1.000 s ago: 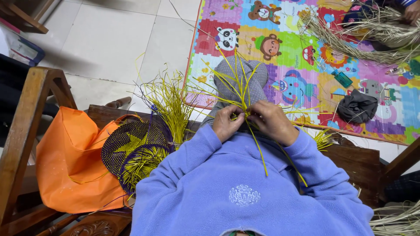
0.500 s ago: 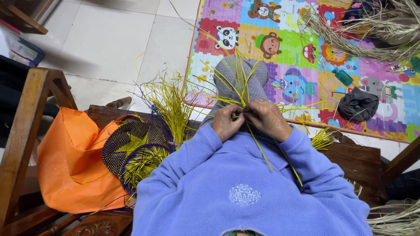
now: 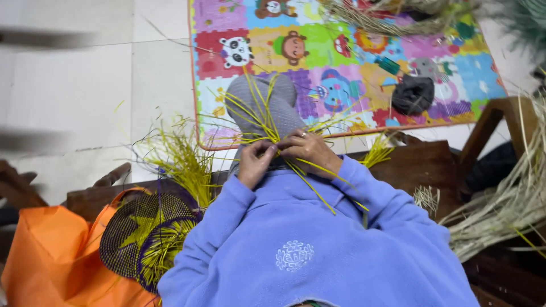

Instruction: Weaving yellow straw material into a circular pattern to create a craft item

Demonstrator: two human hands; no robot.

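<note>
Both hands meet at the middle of the view, closed on a cluster of thin yellow-green strips [image 3: 267, 133]. The left hand [image 3: 254, 165] pinches the strips between curled fingers, and the right hand [image 3: 310, 152] folds over them from the other side, the two hands touching. The strips are flat, narrow and stiff; they fan upward from the grip over a grey knee [image 3: 264, 105] and trail down across the fuzzy lavender fleece top [image 3: 296, 250].

Just to the left, a bristly bunch of loose yellow strips [image 3: 182, 162] stands out of a round, dark purple and yellow woven piece [image 3: 145, 236], tight in its weave and curved at the rim. It leans against a smooth orange bag [image 3: 51, 261]. A dark wooden bench edge [image 3: 421, 165] runs behind the arms.

On the right lies a pale, dry bundle of straw-coloured fibre [image 3: 500, 210], close to the right elbow. Ahead, a bright foam play mat [image 3: 341, 57] with animal pictures ends in a straight edge on pale floor tiles [image 3: 79, 91], which lie bare to the left. A black crumpled cloth [image 3: 413, 94] sits on the mat.
</note>
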